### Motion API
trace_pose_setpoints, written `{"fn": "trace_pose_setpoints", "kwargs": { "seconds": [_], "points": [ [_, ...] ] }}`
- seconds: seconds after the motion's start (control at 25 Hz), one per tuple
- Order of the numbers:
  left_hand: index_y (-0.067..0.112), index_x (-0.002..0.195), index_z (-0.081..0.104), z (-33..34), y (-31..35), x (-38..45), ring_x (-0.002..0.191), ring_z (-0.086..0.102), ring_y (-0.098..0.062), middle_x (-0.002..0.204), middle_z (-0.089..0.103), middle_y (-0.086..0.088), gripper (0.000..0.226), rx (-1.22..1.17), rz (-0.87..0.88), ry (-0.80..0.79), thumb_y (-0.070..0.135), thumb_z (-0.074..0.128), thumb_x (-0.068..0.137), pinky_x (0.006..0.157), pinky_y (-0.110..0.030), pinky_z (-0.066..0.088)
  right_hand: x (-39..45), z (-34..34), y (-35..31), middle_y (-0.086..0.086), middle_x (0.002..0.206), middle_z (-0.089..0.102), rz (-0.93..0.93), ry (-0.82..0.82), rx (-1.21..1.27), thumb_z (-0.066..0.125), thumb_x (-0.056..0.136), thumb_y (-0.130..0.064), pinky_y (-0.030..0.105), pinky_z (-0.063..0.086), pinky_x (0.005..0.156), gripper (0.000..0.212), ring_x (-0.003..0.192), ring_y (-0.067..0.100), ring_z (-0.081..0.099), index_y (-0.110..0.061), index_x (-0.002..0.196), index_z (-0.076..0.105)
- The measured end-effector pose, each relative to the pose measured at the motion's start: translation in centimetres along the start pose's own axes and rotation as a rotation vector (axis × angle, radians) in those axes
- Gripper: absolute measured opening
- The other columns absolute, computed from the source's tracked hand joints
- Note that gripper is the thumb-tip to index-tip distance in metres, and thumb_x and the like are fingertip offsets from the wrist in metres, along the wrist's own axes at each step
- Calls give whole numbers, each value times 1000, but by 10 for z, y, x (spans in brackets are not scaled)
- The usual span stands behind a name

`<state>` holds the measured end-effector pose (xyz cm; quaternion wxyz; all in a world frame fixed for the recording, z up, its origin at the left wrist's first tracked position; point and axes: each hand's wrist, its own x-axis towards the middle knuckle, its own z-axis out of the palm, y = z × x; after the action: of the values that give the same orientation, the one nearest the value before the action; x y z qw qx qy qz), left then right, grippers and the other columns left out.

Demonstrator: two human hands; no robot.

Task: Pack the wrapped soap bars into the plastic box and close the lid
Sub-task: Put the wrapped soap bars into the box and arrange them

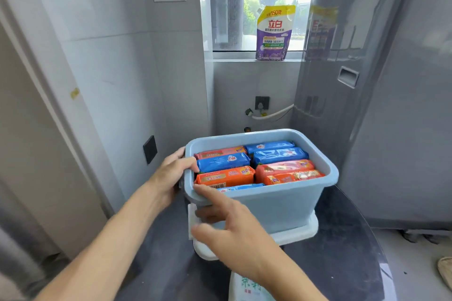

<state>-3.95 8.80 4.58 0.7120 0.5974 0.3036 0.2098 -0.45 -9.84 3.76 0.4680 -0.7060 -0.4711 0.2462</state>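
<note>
The right hand (232, 222) is reaching in from 6 o'clock with fingers spread, holding nothing, its lower fingers touching the white lid (297, 233) that is lying flat under the blue box (276, 205). So the lid is sitting right below the box, nearer this hand. At 9 o'clock, the left hand (171, 175) is gripping the box rim, and the soap bars (226, 176) are lying packed inside, long sides running from 9 to 3 o'clock.

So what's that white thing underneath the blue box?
Under the blue box lies a flat white lid, its edges sticking out around the base. The right hand covers its near left corner; its middle is hidden beneath the box.
</note>
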Motion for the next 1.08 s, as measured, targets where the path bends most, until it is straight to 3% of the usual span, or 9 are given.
{"fn": "trace_pose_setpoints", "kwargs": {
  "seconds": [0.08,0.2,0.32,0.4,0.52,0.68,0.8,0.92,1.08],
  "points": [
    [12,115,67,1,1,11,82,69,-29,107,70,-22,38,-57,-2,-17,0,57,80,71,-37,57,6,-10,0,-20,117,64,-67,-31,-139,56,84,-30,24,44,98,69,107,-2,54,-56,142,30],
    [15,125,63,9,-3,18,85,70,-25,121,69,-19,41,-50,47,173,9,67,84,66,-32,58,2,-42,2,-18,106,67,-107,-73,-173,59,89,-19,22,48,89,62,90,2,61,-53,137,40],
    [30,131,59,8,10,10,107,61,-13,127,62,6,56,678,372,397,31,77,79,76,-24,46,-14,-72,3,-18,104,69,-106,-117,-213,63,87,-22,20,53,77,48,82,5,65,-53,123,54],
    [40,123,63,12,24,-2,108,59,-5,120,63,17,54,900,455,75,49,76,72,79,-22,45,-23,-83,10,-23,104,67,-42,-167,-457,64,84,-35,24,54,79,33,86,1,64,-48,113,60],
    [46,102,73,24,29,-18,104,63,-3,109,70,18,43,986,264,-328,68,71,65,94,-29,51,-34,-80,30,-16,123,59,185,-389,-838,68,80,-41,31,49,88,49,109,10,58,-44,126,54],
    [42,89,78,19,31,-11,111,61,-9,111,71,18,15,969,279,-336,52,75,80,104,-39,46,-39,-58,50,-5,117,62,339,-546,-920,77,72,-41,33,46,71,57,104,21,59,-32,123,53],
    [50,85,73,22,36,0,120,52,-15,120,62,26,8,1254,303,-301,55,72,79,110,-43,32,-35,-55,55,-4,111,63,360,-538,-893,79,69,-43,32,43,66,54,99,21,59,-27,115,56],
    [50,88,65,29,40,10,115,52,-18,122,54,18,20,1491,263,-320,61,72,72,106,-46,28,-30,-51,59,-3,112,62,346,-505,-903,79,67,-45,30,40,68,57,102,22,57,-26,116,56],
    [41,90,60,31,31,11,111,53,-13,110,55,18,24,1384,432,-156,44,77,73,99,-43,29,-26,-33,69,1,118,54,173,-367,-1096,71,71,-42,38,40,85,65,108,27,55,-25,128,45]
  ]
}}
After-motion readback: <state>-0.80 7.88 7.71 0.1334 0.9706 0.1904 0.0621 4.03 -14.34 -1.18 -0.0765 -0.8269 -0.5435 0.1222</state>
